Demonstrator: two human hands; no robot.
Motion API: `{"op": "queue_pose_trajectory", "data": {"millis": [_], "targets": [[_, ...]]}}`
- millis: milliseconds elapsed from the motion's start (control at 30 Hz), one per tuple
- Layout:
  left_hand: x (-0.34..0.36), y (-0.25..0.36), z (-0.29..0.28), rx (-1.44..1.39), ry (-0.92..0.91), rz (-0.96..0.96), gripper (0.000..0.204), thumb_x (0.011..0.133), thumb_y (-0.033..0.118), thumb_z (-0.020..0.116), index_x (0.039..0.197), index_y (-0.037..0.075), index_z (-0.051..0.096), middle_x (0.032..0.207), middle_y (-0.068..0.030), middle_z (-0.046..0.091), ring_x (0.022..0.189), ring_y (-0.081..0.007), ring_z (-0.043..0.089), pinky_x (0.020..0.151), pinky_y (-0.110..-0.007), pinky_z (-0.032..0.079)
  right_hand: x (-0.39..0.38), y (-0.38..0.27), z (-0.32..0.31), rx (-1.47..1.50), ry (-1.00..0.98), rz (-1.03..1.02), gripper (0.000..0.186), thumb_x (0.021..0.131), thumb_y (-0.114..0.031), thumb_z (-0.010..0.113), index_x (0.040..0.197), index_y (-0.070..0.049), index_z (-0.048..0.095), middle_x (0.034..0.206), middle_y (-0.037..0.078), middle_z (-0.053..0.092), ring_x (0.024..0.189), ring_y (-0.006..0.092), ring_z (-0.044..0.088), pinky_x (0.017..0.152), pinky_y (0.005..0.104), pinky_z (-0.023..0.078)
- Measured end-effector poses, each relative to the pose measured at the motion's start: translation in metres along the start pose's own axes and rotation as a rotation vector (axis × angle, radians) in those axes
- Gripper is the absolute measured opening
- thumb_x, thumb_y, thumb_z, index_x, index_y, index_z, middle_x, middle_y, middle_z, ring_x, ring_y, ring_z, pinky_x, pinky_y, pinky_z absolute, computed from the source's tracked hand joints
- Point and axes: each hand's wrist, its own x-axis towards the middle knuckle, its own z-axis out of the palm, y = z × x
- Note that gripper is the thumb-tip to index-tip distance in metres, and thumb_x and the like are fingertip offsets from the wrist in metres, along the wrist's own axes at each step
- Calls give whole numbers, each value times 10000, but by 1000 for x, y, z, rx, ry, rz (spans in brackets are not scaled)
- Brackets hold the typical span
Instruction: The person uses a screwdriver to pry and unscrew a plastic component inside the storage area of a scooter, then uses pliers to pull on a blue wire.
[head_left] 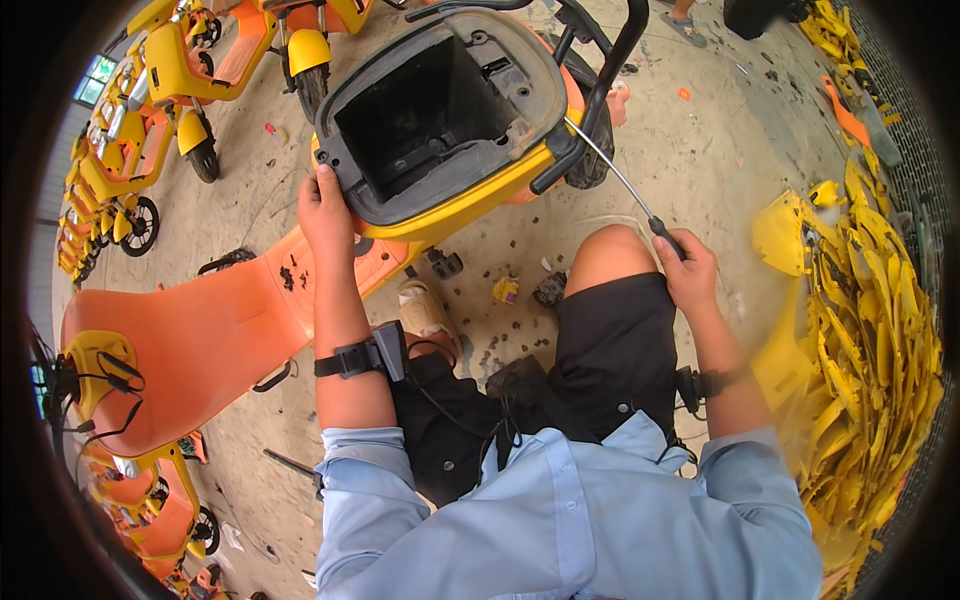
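In front of me stands a yellow and orange scooter (440, 225) with its seat area uncovered, showing a deep black storage compartment (350, 195) with a wide rim. At the near left corner of that rim, my left hand (328, 215) grips the edge; its thumb lies on top and the other fingers are partly hidden. My right hand (690, 268) is closed around the black handle of a long screwdriver (625, 182). The thin metal shaft points up and left. Its tip meets the scooter's side beside a black tubular rail (600, 110); the exact contact point is hidden.
The scooter's orange front panel (190, 330) extends to the left. Rows of yellow scooters (130, 150) stand at the far left. A tall heap of yellow plastic panels (865, 370) lies on the right. Dark debris and a yellow scrap (506, 290) dot the concrete floor.
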Motion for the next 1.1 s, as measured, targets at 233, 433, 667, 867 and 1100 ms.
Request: {"op": "queue_pose_trajectory", "data": {"millis": [233, 433, 667, 867, 1100], "targets": [[3, -12, 8, 18, 12, 66, 409, 1046, 348, 559, 1056, -48, 658, 867, -80, 647, 789, -137, 564, 743, -303, 490, 13, 7, -12, -29, 25, -72, 216, 916, -199, 772, 933, 2, 696, 660, 17, 583, 609, 80, 479, 554, 267, 414], [4, -13, -1, 10, 16, 29, 392, 1040, 328, 569, 1078, -50, 664, 934, -97, 680, 839, -148, 593, 786, -315, 501, 9, -92, -65, -295, -237, 134, 274, 914, -251, 760, 893, 5, 664, 634, 83, 549, 593, 133, 493, 563, 303, 432], [-9, -1, 9, -22, 15, 3, 417, 1007, 311, 587, 1228, -41, 624, 1060, -175, 680, 959, -248, 639, 882, -365, 502, -11, -142, -124, -509, -283, 33, 218, 906, -198, 757, 959, -6, 668, 644, 87, 552, 585, 136, 481, 550, 306, 411], [-50, 50, 26, 458, 281, 807, 507, 891, 165, 644, 1349, -15, 521, 1263, -226, 562, 1200, -427, 512, 1073, -521, 385, 18, -158, -98, -460, -137, -203, 295, 908, -165, 757, 1153, -44, 646, 677, 73, 609, 568, 126, 509, 549, 290, 431], [-98, 88, 76, 412, 185, 903, 519, 911, 232, 624, 1370, 6, 540, 1381, -188, 539, 1349, -398, 448, 1135, -533, 334, 36, -178, -65, -413, -45, -274, 266, 920, -203, 760, 1090, -16, 676, 727, 81, 659, 617, 110, 559, 578, 282, 462]]}}
